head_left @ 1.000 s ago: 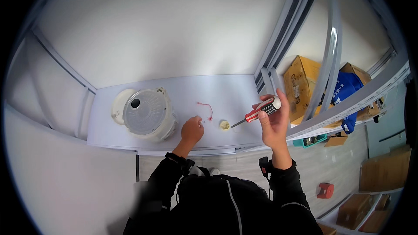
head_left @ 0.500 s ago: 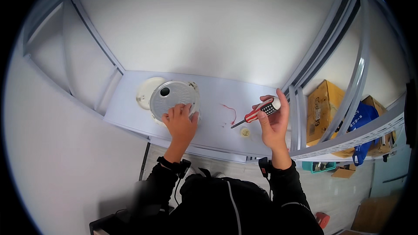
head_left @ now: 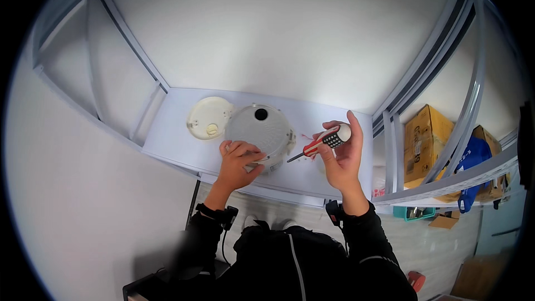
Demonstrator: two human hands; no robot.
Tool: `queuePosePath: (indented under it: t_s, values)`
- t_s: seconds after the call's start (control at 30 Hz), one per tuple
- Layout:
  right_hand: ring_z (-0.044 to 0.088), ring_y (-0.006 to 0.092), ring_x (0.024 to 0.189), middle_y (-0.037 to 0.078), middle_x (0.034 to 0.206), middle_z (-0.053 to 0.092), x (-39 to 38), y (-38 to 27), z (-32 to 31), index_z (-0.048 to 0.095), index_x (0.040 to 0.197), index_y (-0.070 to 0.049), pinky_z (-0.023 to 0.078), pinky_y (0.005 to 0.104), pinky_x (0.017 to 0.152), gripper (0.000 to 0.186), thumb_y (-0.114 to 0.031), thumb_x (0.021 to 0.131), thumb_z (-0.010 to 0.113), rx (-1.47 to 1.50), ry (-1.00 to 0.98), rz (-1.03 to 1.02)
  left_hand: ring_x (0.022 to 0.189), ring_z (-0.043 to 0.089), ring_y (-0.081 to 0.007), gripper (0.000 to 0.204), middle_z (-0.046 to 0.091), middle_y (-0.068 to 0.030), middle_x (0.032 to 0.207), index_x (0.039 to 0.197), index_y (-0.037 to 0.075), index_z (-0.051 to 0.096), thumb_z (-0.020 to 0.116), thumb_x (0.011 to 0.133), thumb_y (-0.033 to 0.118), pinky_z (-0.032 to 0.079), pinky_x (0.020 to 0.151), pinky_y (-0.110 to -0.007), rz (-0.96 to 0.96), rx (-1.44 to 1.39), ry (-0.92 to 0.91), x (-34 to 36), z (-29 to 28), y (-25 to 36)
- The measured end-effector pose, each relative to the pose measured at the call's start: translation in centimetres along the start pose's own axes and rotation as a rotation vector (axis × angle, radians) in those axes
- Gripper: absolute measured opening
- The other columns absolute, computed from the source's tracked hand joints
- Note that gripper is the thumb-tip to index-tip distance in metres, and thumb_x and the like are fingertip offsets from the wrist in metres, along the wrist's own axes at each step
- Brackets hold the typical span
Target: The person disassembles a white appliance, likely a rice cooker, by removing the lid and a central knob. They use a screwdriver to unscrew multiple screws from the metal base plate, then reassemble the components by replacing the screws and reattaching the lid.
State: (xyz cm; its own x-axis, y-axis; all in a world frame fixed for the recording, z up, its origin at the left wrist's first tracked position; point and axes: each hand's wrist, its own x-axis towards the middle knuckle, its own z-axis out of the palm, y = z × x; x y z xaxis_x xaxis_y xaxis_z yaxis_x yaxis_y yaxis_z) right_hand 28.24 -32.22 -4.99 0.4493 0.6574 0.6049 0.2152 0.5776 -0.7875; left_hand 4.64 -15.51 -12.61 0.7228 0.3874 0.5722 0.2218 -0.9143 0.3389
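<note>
My left hand (head_left: pixel 237 164) grips the near-left edge of a white round appliance (head_left: pixel 256 134) with a grey perforated top and dark round hole. Behind and left of it lies a cream round cover (head_left: pixel 203 114). My right hand (head_left: pixel 343 161) holds a screwdriver (head_left: pixel 334 136) with a red, white and black handle, its shaft pointing down-left toward the appliance's right side, apparently above the surface. A red wire (head_left: pixel 305 136) shows partly behind the screwdriver. The small yellowish round item seen earlier is mostly hidden by my right hand.
The white shelf (head_left: pixel 167 122) sits inside a grey metal frame (head_left: pixel 476 89) before a white wall. At right are cardboard boxes (head_left: pixel 421 139), a blue bag (head_left: pixel 473 156) and a teal bin (head_left: pixel 412 213). A red stool (head_left: pixel 415 280) is on the floor at lower right.
My left hand has moved from the bare shelf onto the appliance, which now sits farther right relative to the cover, nearer the red wire. The view has shifted. The screwdriver remains in my right hand.
</note>
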Motion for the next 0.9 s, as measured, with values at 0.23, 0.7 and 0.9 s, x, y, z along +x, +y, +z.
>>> queuePosePath:
  t_s: [0.23,0.7,0.9]
  values:
    - [0.069,0.0222,0.106,0.020,0.133,0.057,-0.9,0.3,4.1,0.023,0.164,-0.005,0.057,0.0413,0.098,0.087,-0.001,0.095,0.075,-0.138,-0.050,-0.086,0.111,0.063,-0.0231,0.033,0.069,0.0019,0.108,0.104,0.019,0.077,0.087,0.073,0.018,0.034,0.107,-0.051,0.025,-0.024,0.001,-0.1,-1.0,-1.5]
    - [0.068,0.0280,0.107,0.018,0.118,0.069,-2.9,0.3,10.3,0.047,0.153,-0.003,0.052,0.0397,0.095,0.074,-0.006,0.088,0.082,-0.536,0.076,-0.197,0.092,0.057,-0.0226,0.019,0.059,0.0017,0.094,0.094,0.017,0.077,0.087,0.078,0.020,0.036,0.088,-0.040,0.054,-0.245,0.069,0.7,1.8,-2.1]
    - [0.068,0.0265,0.105,0.019,0.122,0.067,-3.9,0.9,11.5,0.047,0.152,-0.002,0.055,0.0379,0.090,0.073,-0.005,0.089,0.082,-0.524,0.145,-0.178,0.088,0.058,-0.0203,0.018,0.060,0.0022,0.088,0.090,0.014,0.078,0.089,0.078,0.020,0.036,0.084,-0.039,0.087,-0.296,0.059,0.7,1.4,-2.8]
